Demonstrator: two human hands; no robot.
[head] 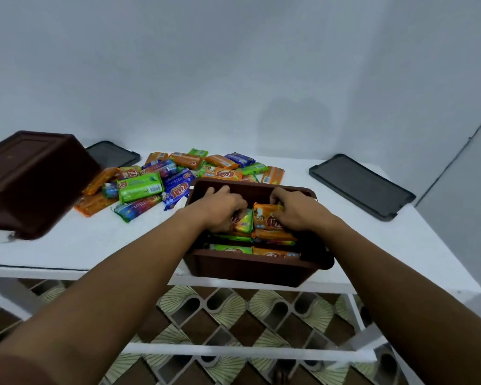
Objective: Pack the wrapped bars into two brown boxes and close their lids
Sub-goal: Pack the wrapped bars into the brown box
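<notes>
Both hands are down inside the open brown box (250, 269), which sits at the front edge of the white table (95, 240), just right of the middle; the left hand (222, 207) reaches in over the left wall, its fingers curled down onto a yellow-green bar (244, 224); the right hand (296, 211) comes in from the right, fingers and thumb curled round the top and side of an orange bar (265, 218); the two bars touch each other between the hands.

The orange bar stands on edge with its printed face toward the camera and its long axis running left to right across the box; the yellow-green bar leans beside it, mostly covered by the left hand, so its long axis cannot be told.

Below the hands, packed bars (272, 236) lie on edge in two side-by-side stacks, green on the left and orange on the right, long axes left to right.

Behind the box a heap of loose bars (161, 182) points every which way; a second brown box (31, 179) rests upside down and tilted at the left; one dark lid (111, 154) lies flat behind it, another dark lid (361, 187) flat at the right, well apart from the hands; patterned floor (233, 318) shows under the table.
</notes>
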